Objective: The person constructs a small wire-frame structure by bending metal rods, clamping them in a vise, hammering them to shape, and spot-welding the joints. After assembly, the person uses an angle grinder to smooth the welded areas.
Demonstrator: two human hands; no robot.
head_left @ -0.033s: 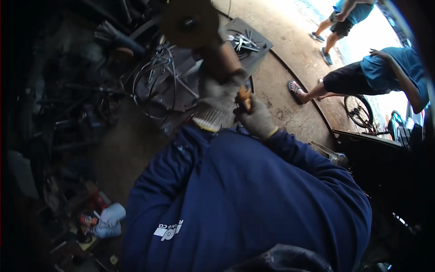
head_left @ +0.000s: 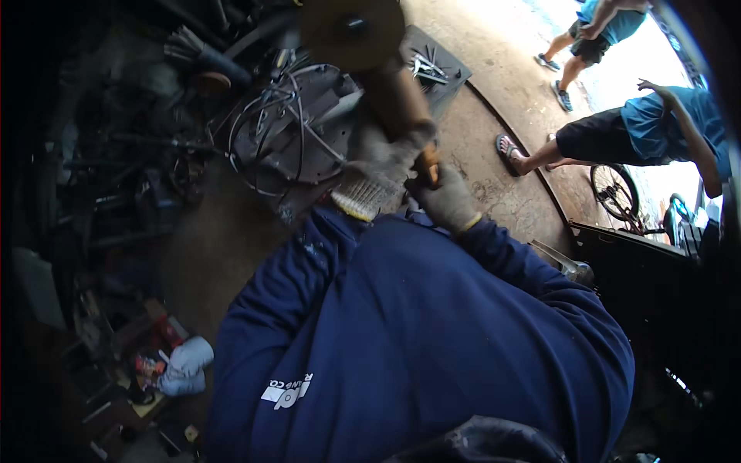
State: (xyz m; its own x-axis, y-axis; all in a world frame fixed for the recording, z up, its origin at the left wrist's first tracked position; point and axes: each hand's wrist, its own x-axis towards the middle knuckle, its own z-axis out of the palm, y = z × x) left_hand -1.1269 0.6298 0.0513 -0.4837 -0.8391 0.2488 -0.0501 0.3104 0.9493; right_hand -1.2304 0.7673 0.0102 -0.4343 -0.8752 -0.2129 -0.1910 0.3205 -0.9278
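Note:
Both my gloved hands are on an angle grinder (head_left: 400, 99), held out in front of my chest. Its large round disc (head_left: 351, 48) points away from me at the top of the view and looks blurred. My left hand (head_left: 378, 166), in a pale knit glove, is closed round the tool's body. Behind it my right hand (head_left: 446, 202) grips the rear, beside an orange part (head_left: 428, 163). My right fingertips are partly hidden by the tool. Below and beyond the grinder lies a dark metal surface (head_left: 289, 154) with looped cable (head_left: 297, 116) on it.
A dark plate (head_left: 455, 77) at the far side carries several metal tools (head_left: 427, 68). Two people (head_left: 606, 35) in blue shirts are at the right, near a bicycle (head_left: 615, 189). Dark clutter fills the left, with a white bundle (head_left: 187, 366) low down. A dark cable (head_left: 513, 135) crosses the floor.
The grinder and both hands have shifted slightly to the right in the picture, with the disc a little higher. The nearer person's hand has risen. Both my hands keep their hold.

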